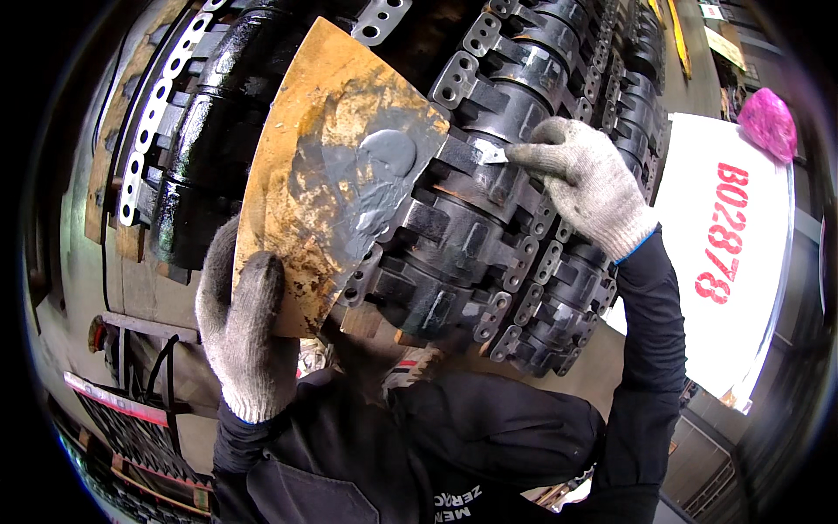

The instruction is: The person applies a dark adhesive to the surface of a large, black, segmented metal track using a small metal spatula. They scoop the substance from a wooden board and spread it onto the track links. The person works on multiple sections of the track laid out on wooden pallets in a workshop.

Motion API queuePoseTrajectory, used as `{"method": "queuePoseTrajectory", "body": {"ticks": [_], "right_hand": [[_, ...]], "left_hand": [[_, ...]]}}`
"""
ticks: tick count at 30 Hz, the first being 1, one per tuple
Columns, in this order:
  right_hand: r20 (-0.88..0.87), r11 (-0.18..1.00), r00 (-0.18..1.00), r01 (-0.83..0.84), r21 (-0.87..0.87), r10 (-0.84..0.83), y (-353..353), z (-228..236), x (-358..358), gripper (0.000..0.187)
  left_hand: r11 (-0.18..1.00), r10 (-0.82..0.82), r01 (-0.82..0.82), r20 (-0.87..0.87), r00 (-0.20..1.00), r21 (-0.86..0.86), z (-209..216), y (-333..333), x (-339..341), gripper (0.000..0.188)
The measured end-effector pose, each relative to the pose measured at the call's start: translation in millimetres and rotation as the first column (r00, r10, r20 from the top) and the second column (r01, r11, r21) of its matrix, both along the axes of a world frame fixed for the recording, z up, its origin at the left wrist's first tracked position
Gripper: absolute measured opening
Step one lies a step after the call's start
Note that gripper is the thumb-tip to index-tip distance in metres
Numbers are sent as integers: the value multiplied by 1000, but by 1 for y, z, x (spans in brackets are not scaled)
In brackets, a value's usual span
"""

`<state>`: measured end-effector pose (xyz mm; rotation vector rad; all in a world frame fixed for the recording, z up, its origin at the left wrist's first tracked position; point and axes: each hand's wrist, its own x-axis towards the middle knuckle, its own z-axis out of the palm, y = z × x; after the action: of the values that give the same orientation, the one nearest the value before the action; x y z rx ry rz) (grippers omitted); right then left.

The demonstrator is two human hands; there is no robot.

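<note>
My left hand (247, 327), in a grey knit glove, grips the near left edge of a tan, fan-shaped board (284, 166), thumb on top. Grey paste (388, 155) is smeared over the board's right half, with a thick round dollop in it. My gloved right hand (589, 179) pinches a small putty knife (493, 155) between thumb and fingers; its handle is hidden in the hand. The blade is at the surface of a black metal track assembly (454, 240) with rounded segments and holed link plates. Light patches show on the metal around the blade.
Another glossy black track section (196, 157) lies at the left on timber (131, 240). A white sheet (724, 253) with red printing stands at the right, with a pink bundle (768, 124) at its top. At the lower left is a metal rack (140, 402). A yellow strap (679, 39) hangs far right.
</note>
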<state>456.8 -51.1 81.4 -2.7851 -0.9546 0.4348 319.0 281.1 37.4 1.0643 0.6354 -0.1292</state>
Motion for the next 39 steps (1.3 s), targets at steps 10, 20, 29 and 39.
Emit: {"method": "queuePoseTrajectory", "body": {"ticks": [10,20,29,39], "right_hand": [[77,996,995,-56,-70,61,1,5,-1,38],[158,993,982,-96,-72,106,15,-10,19,36],[150,978,974,-150,-148,172,22,-26,30,29],[147,977,970,-176,-123,193,11,-10,27,29]], "left_hand": [[997,-6,8,14,1000,-81,-5,-1,-2,51],[1000,-11,10,50,999,12,-5,-4,1,54],[1000,-14,13,31,999,25,-6,-6,0,57],[1000,-11,11,24,1000,-4,-7,-5,1,58]]}}
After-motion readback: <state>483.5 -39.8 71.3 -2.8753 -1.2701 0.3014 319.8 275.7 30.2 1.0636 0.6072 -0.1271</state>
